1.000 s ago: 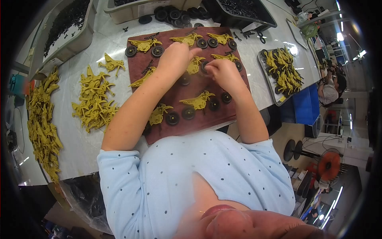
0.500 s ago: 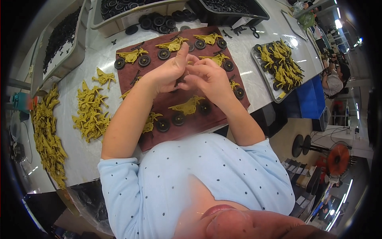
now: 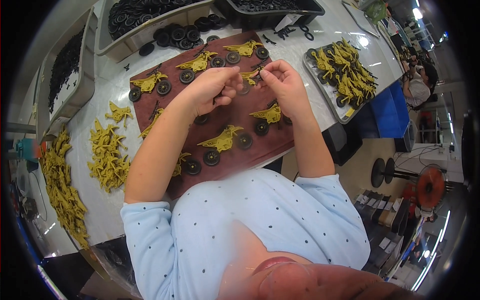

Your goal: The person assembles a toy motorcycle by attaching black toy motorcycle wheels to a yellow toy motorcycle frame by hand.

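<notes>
My left hand (image 3: 212, 92) hovers above the maroon cloth (image 3: 197, 120) with its fingers curled; a bit of something dark shows under them, too hidden to name. My right hand (image 3: 289, 90) is at the cloth's right side, thumb and forefinger pinched on a small black handlebar piece (image 3: 258, 66). That piece lies by a yellow toy motorcycle body (image 3: 249, 77), partly covered by my fingers. More yellow motorcycle bodies (image 3: 220, 139) lie in rows on the cloth, each with black wheels (image 3: 211, 157) beside it. Several have a thin black piece at the front.
Loose yellow bodies are heaped (image 3: 107, 160) at the left, with another pile (image 3: 62, 185) beyond. Bins of black wheels (image 3: 135, 20) and small black parts (image 3: 272, 6) stand at the back. At right, a tray (image 3: 320, 97) holds yellow-and-black motorcycles. A co-worker (image 3: 420, 87) sits far right.
My hands, close together before, have come apart. The right one has reached the black piece by a body in the cloth's right part. The whole view has shifted slightly.
</notes>
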`<move>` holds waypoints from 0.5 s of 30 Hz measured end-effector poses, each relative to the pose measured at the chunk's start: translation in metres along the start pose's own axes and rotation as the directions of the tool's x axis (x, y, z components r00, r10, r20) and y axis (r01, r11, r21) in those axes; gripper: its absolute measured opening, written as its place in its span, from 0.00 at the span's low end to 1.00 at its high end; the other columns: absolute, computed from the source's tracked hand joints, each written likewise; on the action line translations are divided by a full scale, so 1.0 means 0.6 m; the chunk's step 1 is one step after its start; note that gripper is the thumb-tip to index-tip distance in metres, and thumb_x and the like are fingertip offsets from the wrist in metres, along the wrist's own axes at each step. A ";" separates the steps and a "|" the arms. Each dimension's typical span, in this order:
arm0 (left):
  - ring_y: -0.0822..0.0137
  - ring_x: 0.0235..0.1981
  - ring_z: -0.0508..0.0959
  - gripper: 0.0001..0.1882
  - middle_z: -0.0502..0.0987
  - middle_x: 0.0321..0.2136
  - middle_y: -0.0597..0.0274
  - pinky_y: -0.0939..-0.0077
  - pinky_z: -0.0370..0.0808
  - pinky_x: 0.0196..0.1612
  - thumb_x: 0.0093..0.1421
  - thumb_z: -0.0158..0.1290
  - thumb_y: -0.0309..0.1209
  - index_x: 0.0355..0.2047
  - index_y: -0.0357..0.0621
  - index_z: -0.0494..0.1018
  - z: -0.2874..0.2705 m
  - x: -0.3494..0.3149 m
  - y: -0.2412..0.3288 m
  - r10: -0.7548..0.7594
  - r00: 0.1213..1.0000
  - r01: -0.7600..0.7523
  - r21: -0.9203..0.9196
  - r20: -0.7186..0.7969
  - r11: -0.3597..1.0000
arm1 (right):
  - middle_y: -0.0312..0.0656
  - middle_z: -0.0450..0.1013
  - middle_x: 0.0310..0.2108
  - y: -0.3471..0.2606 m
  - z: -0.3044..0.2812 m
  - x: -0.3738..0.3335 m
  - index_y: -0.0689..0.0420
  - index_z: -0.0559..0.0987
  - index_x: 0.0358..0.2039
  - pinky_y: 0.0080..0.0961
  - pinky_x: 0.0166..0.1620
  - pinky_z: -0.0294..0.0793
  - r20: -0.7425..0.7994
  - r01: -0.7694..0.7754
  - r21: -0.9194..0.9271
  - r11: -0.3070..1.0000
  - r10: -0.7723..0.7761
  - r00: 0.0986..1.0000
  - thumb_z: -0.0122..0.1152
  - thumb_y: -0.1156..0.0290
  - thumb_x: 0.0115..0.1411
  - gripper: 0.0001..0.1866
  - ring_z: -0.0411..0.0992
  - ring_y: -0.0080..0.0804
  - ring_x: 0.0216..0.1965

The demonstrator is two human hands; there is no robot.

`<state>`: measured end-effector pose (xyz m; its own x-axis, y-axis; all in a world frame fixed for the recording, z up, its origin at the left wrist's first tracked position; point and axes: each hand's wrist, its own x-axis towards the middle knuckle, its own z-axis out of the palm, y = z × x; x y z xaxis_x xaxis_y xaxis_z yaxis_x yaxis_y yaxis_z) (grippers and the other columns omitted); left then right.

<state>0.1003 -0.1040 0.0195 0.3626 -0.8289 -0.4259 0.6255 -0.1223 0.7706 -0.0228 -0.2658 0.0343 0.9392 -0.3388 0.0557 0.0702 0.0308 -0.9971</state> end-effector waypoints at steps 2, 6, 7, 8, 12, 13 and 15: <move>0.80 0.18 0.60 0.19 0.72 0.25 0.63 0.87 0.57 0.17 0.66 0.44 0.45 0.34 0.40 0.70 0.004 0.009 0.001 0.013 1.000 -0.013 0.016 -0.004 1.000 | 0.38 0.75 0.29 0.012 -0.020 0.007 0.62 0.73 0.37 0.15 0.35 0.72 -0.027 -0.028 -0.002 1.000 0.028 0.999 0.58 0.74 0.61 0.07 0.74 0.21 0.30; 0.80 0.17 0.61 0.21 0.72 0.26 0.63 0.87 0.58 0.17 0.67 0.43 0.48 0.37 0.40 0.69 0.055 0.003 0.010 -0.043 0.998 0.040 0.063 0.052 0.997 | 0.37 0.75 0.28 0.013 -0.020 -0.004 0.62 0.74 0.36 0.14 0.35 0.71 -0.067 -0.033 -0.050 0.998 0.030 0.997 0.59 0.74 0.60 0.06 0.73 0.20 0.29; 0.80 0.17 0.62 0.22 0.72 0.26 0.63 0.87 0.58 0.18 0.67 0.42 0.49 0.39 0.40 0.68 0.063 0.000 0.010 -0.061 0.997 0.061 0.012 0.039 0.998 | 0.35 0.75 0.29 0.010 -0.014 -0.006 0.62 0.75 0.35 0.15 0.37 0.72 -0.072 -0.024 -0.119 0.993 0.016 0.997 0.61 0.73 0.58 0.07 0.73 0.21 0.31; 0.80 0.17 0.62 0.24 0.71 0.25 0.65 0.87 0.58 0.18 0.67 0.40 0.51 0.41 0.40 0.67 0.062 0.006 0.006 -0.061 0.997 0.063 -0.036 0.045 0.997 | 0.34 0.75 0.29 0.008 -0.009 -0.009 0.61 0.76 0.34 0.16 0.38 0.72 -0.076 -0.015 -0.187 0.982 0.001 0.997 0.62 0.71 0.57 0.08 0.74 0.21 0.32; 0.80 0.17 0.61 0.23 0.68 0.23 0.67 0.86 0.57 0.17 0.67 0.40 0.50 0.38 0.40 0.68 0.056 0.022 -0.004 -0.062 0.998 0.064 -0.141 0.021 0.988 | 0.33 0.75 0.31 0.007 -0.003 -0.014 0.61 0.77 0.34 0.17 0.39 0.72 0.051 0.248 -0.456 0.855 -0.253 0.966 0.62 0.72 0.58 0.07 0.73 0.21 0.32; 0.80 0.17 0.61 0.22 0.67 0.21 0.69 0.86 0.56 0.17 0.67 0.41 0.49 0.36 0.40 0.69 0.050 0.025 -0.007 -0.066 0.997 0.070 -0.105 0.042 0.992 | 0.36 0.74 0.34 0.014 -0.002 -0.013 0.61 0.76 0.34 0.17 0.38 0.71 -0.014 0.226 -0.270 0.936 -0.238 0.971 0.61 0.73 0.58 0.06 0.72 0.20 0.33; 0.80 0.17 0.60 0.21 0.65 0.19 0.71 0.86 0.55 0.17 0.67 0.41 0.49 0.35 0.41 0.69 0.044 0.027 -0.006 -0.072 0.995 0.076 -0.068 0.063 0.995 | 0.39 0.74 0.36 0.020 -0.009 -0.008 0.61 0.76 0.35 0.16 0.36 0.71 -0.077 0.204 -0.072 0.976 -0.210 0.975 0.60 0.75 0.59 0.05 0.71 0.18 0.34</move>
<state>0.0857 -0.1311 0.0224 0.2719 -0.8509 -0.4494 0.6972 -0.1477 0.7015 -0.0284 -0.2687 0.0219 0.8749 -0.4090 0.2594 0.2364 -0.1069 -0.9658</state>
